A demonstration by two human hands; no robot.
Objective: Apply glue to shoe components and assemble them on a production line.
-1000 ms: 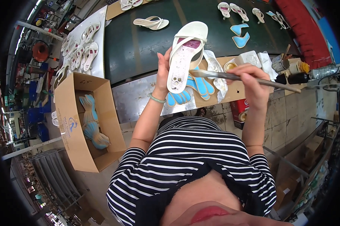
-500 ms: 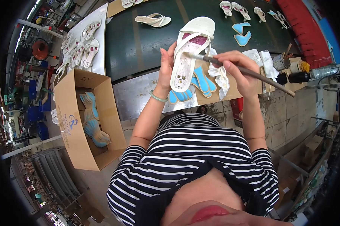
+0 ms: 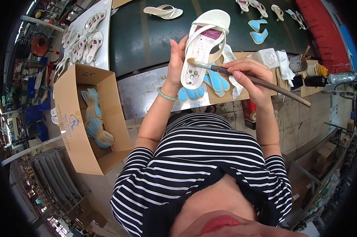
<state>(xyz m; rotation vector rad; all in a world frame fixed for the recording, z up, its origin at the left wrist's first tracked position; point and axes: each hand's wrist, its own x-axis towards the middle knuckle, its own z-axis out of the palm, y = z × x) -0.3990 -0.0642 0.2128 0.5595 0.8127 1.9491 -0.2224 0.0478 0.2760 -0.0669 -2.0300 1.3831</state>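
My left hand (image 3: 176, 61) grips a white strappy sandal (image 3: 195, 75) along its left side, its inner sole turned up toward me. Purple shows under the crossed straps, and round metal spots mark the heel end. Between the fingers of my right hand (image 3: 254, 81) is a long brush (image 3: 273, 84) with a dark handle. Its bristles touch the sandal's inner sole a little above the heel. Below the sandal, several blue insoles (image 3: 218, 82) with tan edges lie on the bench, partly hidden by the sandal and brush.
An open cardboard box (image 3: 77, 130) with stacked blue pieces (image 3: 94, 118) stands at my left. Several white sandals (image 3: 92, 45) crowd the metal table behind it. Another sandal (image 3: 164, 12) lies on the dark green belt (image 3: 127, 43). A can (image 3: 297, 64) stands at the right.
The brush tip has moved down the inner sole toward the heel. The sandal has shifted slightly up and right in view, still in my left hand.
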